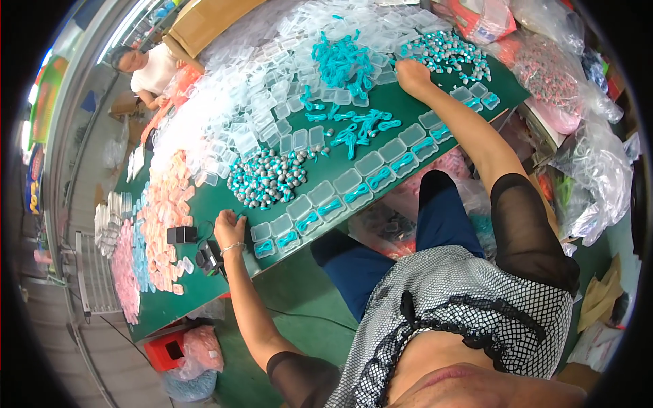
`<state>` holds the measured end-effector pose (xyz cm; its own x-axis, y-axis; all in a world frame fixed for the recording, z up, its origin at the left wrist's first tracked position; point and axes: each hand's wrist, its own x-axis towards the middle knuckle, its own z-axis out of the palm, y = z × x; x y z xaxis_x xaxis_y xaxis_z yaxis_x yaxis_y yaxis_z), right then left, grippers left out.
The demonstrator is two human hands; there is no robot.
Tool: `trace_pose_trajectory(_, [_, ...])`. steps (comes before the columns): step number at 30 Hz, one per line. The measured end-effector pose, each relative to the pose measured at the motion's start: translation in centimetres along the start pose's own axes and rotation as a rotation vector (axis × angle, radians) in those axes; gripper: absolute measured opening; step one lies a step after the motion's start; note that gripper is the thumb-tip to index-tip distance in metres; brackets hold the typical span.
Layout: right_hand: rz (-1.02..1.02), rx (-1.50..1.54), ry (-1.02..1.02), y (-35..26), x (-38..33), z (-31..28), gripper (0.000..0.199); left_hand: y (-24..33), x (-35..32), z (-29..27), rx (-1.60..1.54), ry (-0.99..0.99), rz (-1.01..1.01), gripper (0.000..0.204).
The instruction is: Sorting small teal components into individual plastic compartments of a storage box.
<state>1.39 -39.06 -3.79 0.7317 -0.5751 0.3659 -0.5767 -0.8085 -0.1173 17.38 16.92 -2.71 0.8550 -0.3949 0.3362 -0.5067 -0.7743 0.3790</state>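
My left hand [229, 230] is at the near left of the green table, its fingers curled together beside the end of a row of open clear cases [346, 182]. Whatever it pinches is too small to make out. Teal looped cords [378, 178] lie in the lower halves of these cases. A heap of small grey-and-teal round pieces [265, 179] sits just beyond that hand. My right hand [413, 76] reaches to the far right, fingers bent down at the edge of a second heap of grey-and-teal pieces [449, 53]. Its fingertips are partly hidden, as is anything in them.
A teal cord pile [342, 62] and a large mound of clear empty cases [238, 88] cover the back of the green table [204, 299]. Peach cases [166, 217] lie left, near a black box [181, 235]. Plastic bags [544, 75] crowd the right. Another person [155, 71] works far left.
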Motion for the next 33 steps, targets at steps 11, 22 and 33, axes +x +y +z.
trace_pose_trajectory(11, [-0.099, 0.269, 0.039, 1.8, -2.2, -0.4, 0.012, 0.2, -0.9, -0.2, 0.056, -0.025, -0.08, 0.016])
trace_pose_trajectory(22, [0.031, 0.081, -0.063, 3.8, -1.1, 0.9, 0.016, 0.4, -0.5, 0.3, 0.103, -0.043, -0.076, 0.022])
trace_pose_trajectory(33, [-0.016, 0.374, -0.075, 4.5, -1.5, 1.0, 0.015, 0.5, -4.9, -3.7, -0.27, -0.084, 0.116, 0.015])
